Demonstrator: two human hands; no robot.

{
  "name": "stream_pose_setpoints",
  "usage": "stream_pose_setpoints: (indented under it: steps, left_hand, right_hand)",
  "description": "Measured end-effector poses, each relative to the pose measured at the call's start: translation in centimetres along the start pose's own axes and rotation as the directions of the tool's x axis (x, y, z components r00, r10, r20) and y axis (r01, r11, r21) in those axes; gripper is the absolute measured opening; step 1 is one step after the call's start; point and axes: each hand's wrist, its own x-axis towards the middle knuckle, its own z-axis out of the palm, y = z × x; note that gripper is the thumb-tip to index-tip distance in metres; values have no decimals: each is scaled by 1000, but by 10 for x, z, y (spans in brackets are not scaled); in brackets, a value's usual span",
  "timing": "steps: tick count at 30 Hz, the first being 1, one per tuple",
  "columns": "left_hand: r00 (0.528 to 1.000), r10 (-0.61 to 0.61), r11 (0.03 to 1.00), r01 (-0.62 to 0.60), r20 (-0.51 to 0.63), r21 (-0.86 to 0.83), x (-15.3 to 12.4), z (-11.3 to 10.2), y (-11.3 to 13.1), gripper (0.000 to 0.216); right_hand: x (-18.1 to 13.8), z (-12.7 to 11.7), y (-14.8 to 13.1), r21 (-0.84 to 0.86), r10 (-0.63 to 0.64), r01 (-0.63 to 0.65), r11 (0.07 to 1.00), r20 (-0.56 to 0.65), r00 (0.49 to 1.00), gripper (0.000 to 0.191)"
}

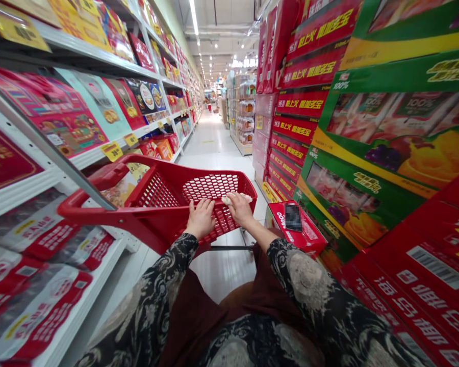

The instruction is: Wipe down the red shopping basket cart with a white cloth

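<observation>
Head view: In a supermarket aisle, a shopper in patterned sleeves rests both hands on the near rim of a red shopping basket (214, 186), which lies straight ahead of them and stretches away down the aisle floor (210, 148). Its long axis slants to the left, and its handle (76, 206) swings out towards the shelves (99, 153). The left hand (201, 218) lies flat, fingers together, draped over the mesh wall. The right hand (240, 209), just beside it and slightly further forward, covers a pale wad (229, 200) at the rim's near right corner. It is unclear whether the fingers close round the wad. Stacked drink cartons (367, 153) crowd the right side.
</observation>
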Motion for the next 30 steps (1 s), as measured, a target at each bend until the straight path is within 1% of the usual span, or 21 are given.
stream_pose_setpoints:
  steps: [1, 3, 5, 6, 9, 11, 14, 18, 20, 21, 23, 25, 27, 28, 30]
  left_hand:
    - [1000, -1, 1000, 1, 4, 11, -1, -3, -4, 59]
    - [999, -38, 998, 39, -20, 52, -6, -9, -16, 59]
    - [993, -98, 988, 106, -67, 114, -14, -15, -30, 58]
    - [991, -110, 983, 120, -81, 141, -18, -17, -36, 57]
    - [992, -84, 980, 100, -97, 172, -27, -17, -46, 57]
    - [992, -76, 983, 92, -103, 161, -29, -14, -45, 57]
    - [989, -94, 984, 110, -113, 142, -26, -10, -39, 57]
    - [987, -96, 986, 113, -130, 126, -22, -8, -35, 57]
    - [986, -100, 985, 117, -132, 126, -21, -8, -35, 57]
    - [987, -101, 985, 117, -129, 126, -22, -9, -35, 58]
    - [988, -98, 987, 112, -118, 120, -22, -10, -34, 58]
    - [989, -95, 987, 108, -110, 115, -22, -11, -33, 58]
    - [988, -99, 987, 113, -114, 118, -21, -12, -32, 58]
    - [988, -102, 986, 116, -118, 122, -20, -11, -31, 58]
    - [987, -107, 984, 123, -122, 126, -19, -10, -29, 59]
  right_hand:
    - [1, 1, 0, 2, -14, 14, 1000, 10, 1000, 38]
    - [2, -1, 8, -6, -8, 8, 1000, 10, 1000, 38]
    - [2, -5, 20, -23, 41, -41, 999, -17, 999, 38]
    - [2, -8, 26, -34, 79, -80, 996, -43, 996, 38]
    - [2, -11, 37, -69, 171, -179, 981, -113, 979, 38]
    - [2, -10, 32, -80, 185, -195, 978, -117, 976, 38]
    - [5, 0, 8, -54, 130, -134, 990, -64, 989, 38]
    - [9, 17, -31, 28, -51, 51, 998, 18, 999, 38]
    - [11, 21, -39, 52, -111, 109, 993, 39, 993, 39]
    - [11, 21, -39, 56, -122, 119, 991, 48, 991, 39]
    - [13, 17, -30, 49, -89, 86, 995, 50, 995, 40]
    - [14, 10, -15, 26, 9, -10, 1000, 14, 1000, 40]
    - [14, 3, -2, 5, 105, -105, 994, -33, 994, 40]
    - [14, 1, 1, -3, 128, -129, 992, -44, 991, 39]
    - [15, 0, -1, -12, 122, -123, 992, -37, 992, 39]
